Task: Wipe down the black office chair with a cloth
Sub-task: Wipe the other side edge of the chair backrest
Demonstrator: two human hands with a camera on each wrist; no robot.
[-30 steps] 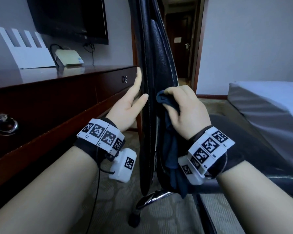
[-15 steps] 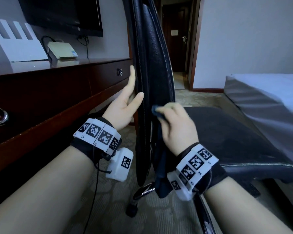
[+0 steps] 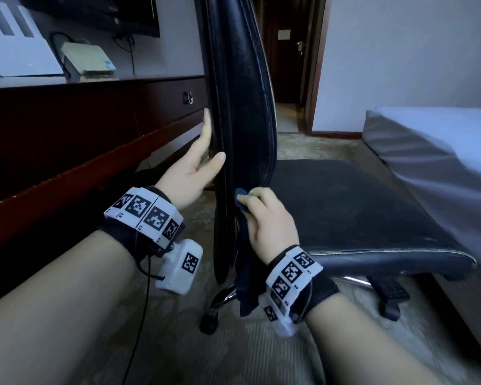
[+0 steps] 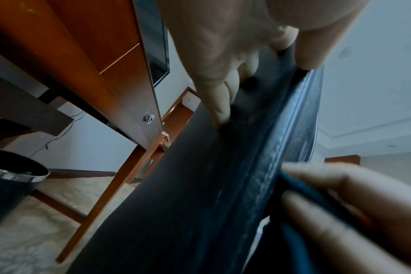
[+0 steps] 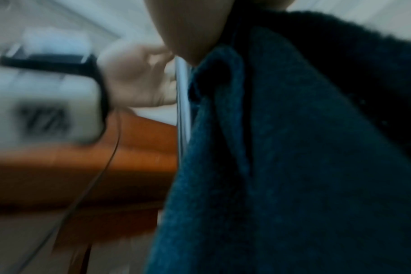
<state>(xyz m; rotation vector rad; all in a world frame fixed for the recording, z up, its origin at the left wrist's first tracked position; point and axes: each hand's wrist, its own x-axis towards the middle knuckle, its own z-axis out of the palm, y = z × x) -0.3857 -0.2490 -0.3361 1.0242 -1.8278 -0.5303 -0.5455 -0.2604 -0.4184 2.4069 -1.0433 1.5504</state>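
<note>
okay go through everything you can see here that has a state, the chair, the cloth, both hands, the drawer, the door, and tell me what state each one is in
chair backrest: upright, seen edge-on, steadied by left hand.
seat: bare, nothing on it.
cloth: bunched, pressed to the backrest's edge, tail hanging down.
left hand: fingers straight, flat against the backrest.
right hand: curled round the cloth.
desk drawer: closed.
far door: looks closed; too dim to be sure.
</note>
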